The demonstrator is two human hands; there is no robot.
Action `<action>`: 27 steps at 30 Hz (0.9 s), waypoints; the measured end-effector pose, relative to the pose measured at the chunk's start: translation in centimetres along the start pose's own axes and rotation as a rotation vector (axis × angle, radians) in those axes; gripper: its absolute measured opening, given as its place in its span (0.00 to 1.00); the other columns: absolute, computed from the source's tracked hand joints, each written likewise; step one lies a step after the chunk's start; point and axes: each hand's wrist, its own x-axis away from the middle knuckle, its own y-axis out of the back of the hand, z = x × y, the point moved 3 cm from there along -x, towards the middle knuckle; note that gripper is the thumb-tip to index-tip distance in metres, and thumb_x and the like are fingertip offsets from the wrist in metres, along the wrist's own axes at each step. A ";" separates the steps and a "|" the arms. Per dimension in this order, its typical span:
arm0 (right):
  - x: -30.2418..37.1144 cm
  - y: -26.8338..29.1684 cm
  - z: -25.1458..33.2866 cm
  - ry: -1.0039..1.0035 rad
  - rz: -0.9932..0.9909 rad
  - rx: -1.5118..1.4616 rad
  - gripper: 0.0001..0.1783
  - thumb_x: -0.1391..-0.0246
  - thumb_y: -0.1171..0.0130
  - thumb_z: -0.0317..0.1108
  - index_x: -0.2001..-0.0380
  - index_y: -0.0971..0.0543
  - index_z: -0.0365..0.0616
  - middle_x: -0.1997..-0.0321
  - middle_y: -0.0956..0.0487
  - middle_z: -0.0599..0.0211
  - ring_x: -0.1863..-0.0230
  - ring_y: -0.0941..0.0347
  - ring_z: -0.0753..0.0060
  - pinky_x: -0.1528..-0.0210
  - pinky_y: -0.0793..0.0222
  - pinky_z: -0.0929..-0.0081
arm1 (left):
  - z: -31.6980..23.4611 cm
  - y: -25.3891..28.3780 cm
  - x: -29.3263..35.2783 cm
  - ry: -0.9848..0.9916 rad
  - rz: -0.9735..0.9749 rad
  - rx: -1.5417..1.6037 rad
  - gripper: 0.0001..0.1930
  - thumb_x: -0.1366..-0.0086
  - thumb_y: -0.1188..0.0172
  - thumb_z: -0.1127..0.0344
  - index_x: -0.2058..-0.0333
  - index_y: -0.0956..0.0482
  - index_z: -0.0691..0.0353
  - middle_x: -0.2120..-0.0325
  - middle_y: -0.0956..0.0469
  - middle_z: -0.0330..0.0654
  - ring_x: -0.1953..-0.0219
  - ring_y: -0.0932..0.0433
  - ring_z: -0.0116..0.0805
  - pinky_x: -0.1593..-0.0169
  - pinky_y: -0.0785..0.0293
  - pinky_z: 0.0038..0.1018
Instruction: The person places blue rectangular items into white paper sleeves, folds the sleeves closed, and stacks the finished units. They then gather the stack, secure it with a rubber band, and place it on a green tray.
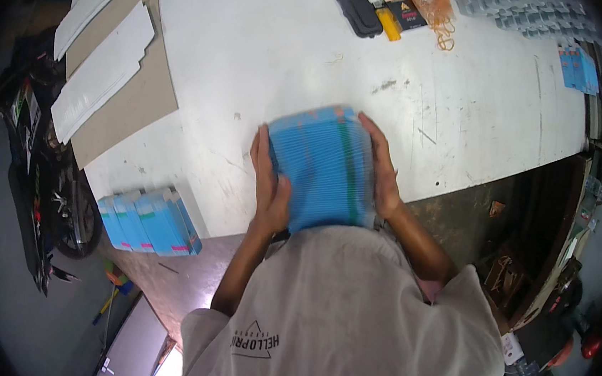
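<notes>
A thick stack of thin blue card pieces (322,172) with a green stripe across their edges is at the front edge of the white table, against my shirt. My left hand (269,189) presses on its left side, with the fingers along the edge and the thumb toward the front. On the opposite side my right hand (383,168) lies flat, fingers stretched toward the far end. Between them both hands hold the stack, which is slightly blurred. Its near end is hidden by my shirt.
Blue bundles (148,221) stand at the table's left front corner, and another blue bundle (578,70) at the far right. White card sheets (103,81) lie on brown board (152,103). A black case (358,10), a yellow lighter (388,24) and rubber bands (443,36) lie at the back.
</notes>
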 end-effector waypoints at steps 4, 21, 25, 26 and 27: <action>2.6 -1.0 2.3 -0.073 0.013 -0.104 0.67 0.43 0.58 0.83 0.22 0.54 0.35 0.18 0.55 0.45 0.18 0.58 0.47 0.19 0.61 0.50 | 0.5 0.4 2.8 0.038 0.131 0.016 0.50 0.32 0.50 0.45 0.24 0.63 0.70 0.23 0.62 0.61 0.21 0.62 0.59 0.22 0.63 0.50; 6.8 -0.6 4.7 -0.370 -0.015 -0.128 0.52 0.32 0.54 0.64 0.21 0.54 0.36 0.15 0.61 0.47 0.15 0.69 0.49 0.18 0.73 0.53 | 0.9 -0.9 4.4 0.055 0.097 0.244 0.54 0.32 0.50 0.36 0.24 0.62 0.72 0.22 0.62 0.60 0.21 0.63 0.57 0.23 0.64 0.49; 7.0 -0.1 4.4 -0.455 -0.005 -0.223 0.59 0.36 0.53 0.71 0.20 0.58 0.38 0.15 0.61 0.47 0.16 0.63 0.49 0.19 0.68 0.55 | 0.8 -0.8 4.4 0.052 0.097 0.228 0.54 0.32 0.50 0.37 0.24 0.62 0.72 0.22 0.62 0.60 0.21 0.64 0.55 0.23 0.64 0.48; 7.2 -0.1 4.5 -0.468 -0.001 -0.237 0.60 0.37 0.52 0.72 0.20 0.59 0.39 0.16 0.59 0.45 0.17 0.61 0.49 0.19 0.66 0.55 | 0.9 -0.9 4.5 0.060 0.097 0.250 0.55 0.33 0.49 0.37 0.24 0.62 0.72 0.22 0.62 0.60 0.21 0.64 0.55 0.23 0.64 0.48; 7.3 0.0 4.6 -0.479 0.007 -0.251 0.61 0.38 0.52 0.73 0.20 0.59 0.39 0.16 0.57 0.44 0.17 0.59 0.49 0.20 0.65 0.55 | 1.1 -0.9 4.5 0.067 0.094 0.271 0.55 0.33 0.49 0.37 0.24 0.62 0.72 0.22 0.62 0.59 0.21 0.64 0.55 0.23 0.64 0.48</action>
